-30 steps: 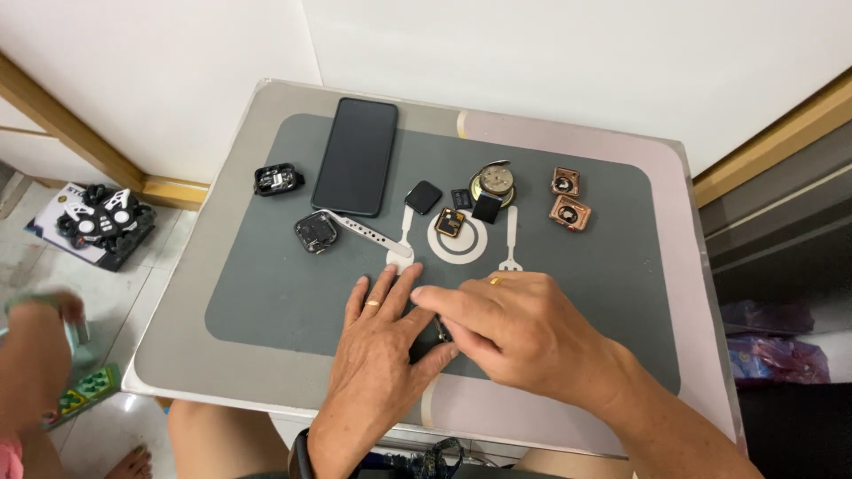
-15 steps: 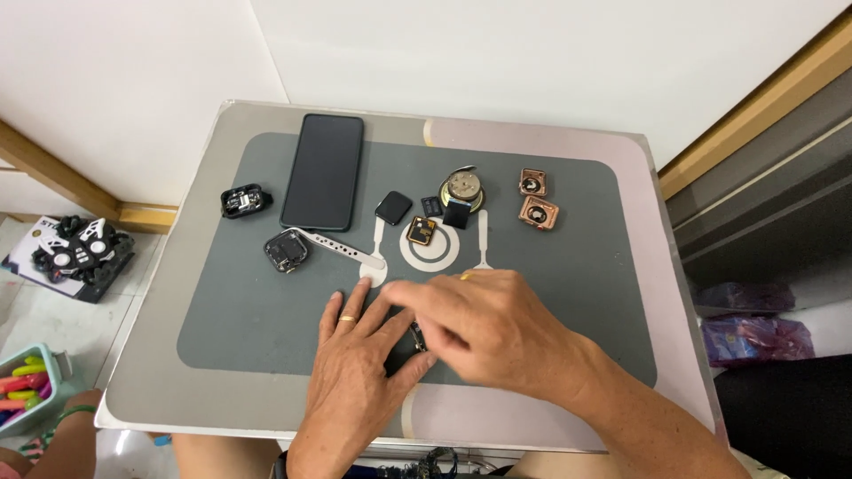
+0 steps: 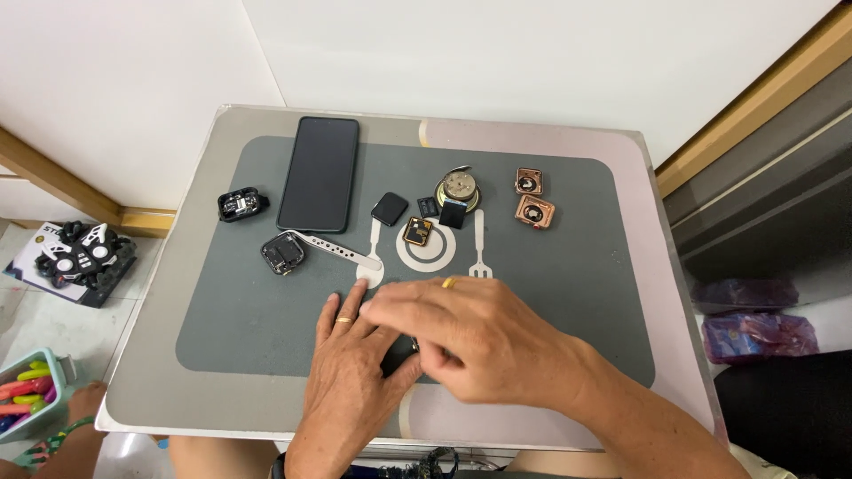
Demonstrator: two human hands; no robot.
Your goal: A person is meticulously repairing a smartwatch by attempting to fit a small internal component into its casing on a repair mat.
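My left hand lies flat on the grey mat near the table's front edge, a ring on one finger. My right hand crosses over it from the right, fingers curled. Between the two hands sits a small dark object, mostly hidden; both hands touch it. Beyond the hands lie a black phone, a watch case with a white strap, a small black square part, a round metal watch body and two copper-coloured watch cases.
A black watch case lies at the mat's left edge. The small table stands against a white wall. On the floor at left are a box of black parts and a tub of coloured pens.
The view has shifted, so the table sits lower and more to the left in the frame. Both hands stay together over the small dark object.
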